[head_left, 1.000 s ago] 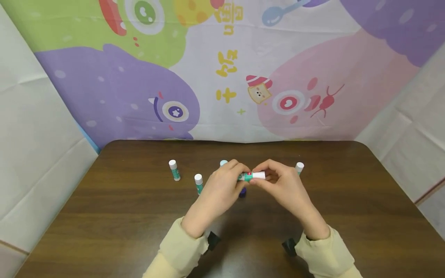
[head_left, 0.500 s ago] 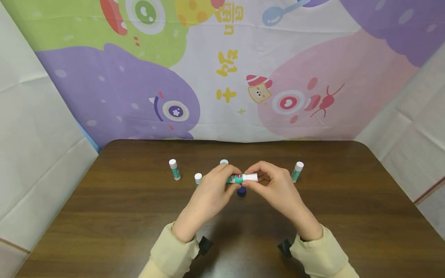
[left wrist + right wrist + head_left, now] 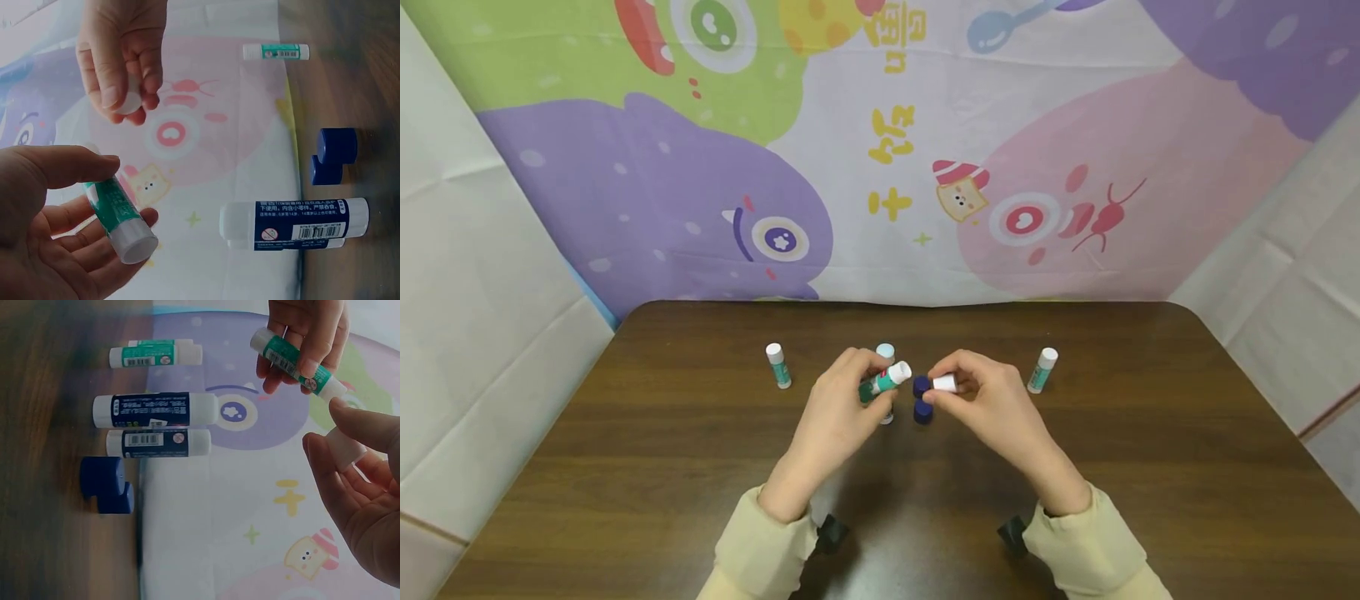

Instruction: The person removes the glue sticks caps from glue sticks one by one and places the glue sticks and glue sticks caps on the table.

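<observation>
A green and white glue stick [image 3: 882, 381], its cap off, is gripped by my left hand [image 3: 823, 421]. My right hand [image 3: 1003, 412] pinches a small white cap [image 3: 944, 382] between thumb and fingers, a short gap away from the stick. Both hands are above the table. In the left wrist view the glue stick [image 3: 119, 212] points its white open end toward the camera. The right wrist view has the cap [image 3: 344, 447] in the near hand, apart from the stick [image 3: 300, 365].
Two navy glue sticks [image 3: 153, 410] without their blue caps stand near the middle, partly behind my left hand in the head view. Two dark blue caps [image 3: 922, 412] are beside them on the brown table [image 3: 662, 467]. Green glue sticks stand left [image 3: 778, 367] and right [image 3: 1042, 372].
The white cap has come off the glue stick. My left hand has drawn leftward with the stick, now tilted, and the right hand keeps the cap.
</observation>
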Demonstrator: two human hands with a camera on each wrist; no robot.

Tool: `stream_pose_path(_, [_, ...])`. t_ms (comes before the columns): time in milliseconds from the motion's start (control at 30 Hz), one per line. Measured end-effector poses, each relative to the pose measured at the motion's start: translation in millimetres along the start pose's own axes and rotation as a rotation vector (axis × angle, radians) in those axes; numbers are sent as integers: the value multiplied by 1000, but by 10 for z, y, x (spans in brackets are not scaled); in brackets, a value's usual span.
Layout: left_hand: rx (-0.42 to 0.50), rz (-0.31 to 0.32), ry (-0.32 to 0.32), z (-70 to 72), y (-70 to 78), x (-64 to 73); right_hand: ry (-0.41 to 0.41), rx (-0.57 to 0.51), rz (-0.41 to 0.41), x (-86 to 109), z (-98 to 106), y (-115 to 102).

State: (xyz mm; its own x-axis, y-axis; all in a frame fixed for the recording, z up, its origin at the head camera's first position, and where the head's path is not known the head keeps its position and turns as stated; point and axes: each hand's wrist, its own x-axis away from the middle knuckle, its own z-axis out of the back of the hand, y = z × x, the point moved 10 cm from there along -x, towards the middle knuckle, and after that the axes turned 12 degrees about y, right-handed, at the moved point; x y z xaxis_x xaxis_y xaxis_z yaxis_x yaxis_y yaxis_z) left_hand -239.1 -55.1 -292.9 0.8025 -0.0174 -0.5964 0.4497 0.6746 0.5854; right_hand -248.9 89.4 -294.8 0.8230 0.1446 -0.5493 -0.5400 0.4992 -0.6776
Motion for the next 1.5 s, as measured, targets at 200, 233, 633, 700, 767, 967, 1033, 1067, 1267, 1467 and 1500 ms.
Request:
stream_pose_path(200, [-44,33,-13,-17,-79,-6,-29,84,-30,14,-60,64])
stream_pose_path(233, [-55,38,-19,-19,-88,-2,-38,98,-34,19,-75,79])
stream_pose_path(633, [-125,104,-87,-109,-183,39,-134,235,-84,84,-275,233])
stream_pose_path(700, [-149,113,-99,-125,-201,47,-157,251,-100,106,-317,259])
stream_pose_path(767, [-178,126,-119,-143,-227,60,-177,260,-114,127,-356,280])
stream_pose_path(967, [-267,163,-179,-241,-311,121,-244,308,-110,174,-466,314])
stream_pose_path(1033, [-293,168,-181,-274,-327,144,-267,315,-126,189,-504,343])
stream_pose_path(1067, [-305,170,-178,-290,-336,155,-278,312,-144,197,-522,364])
stream_pose_path(1267, [-348,192,-126,-326,-381,207,-302,315,-238,239,-609,506])
stream_pose_path(1467, [-381,206,-147,-389,-412,246,-329,390,-231,293,-709,644])
stream_pose_path(1500, [-382,211,-159,-403,-419,253,-333,392,-229,301,-723,658])
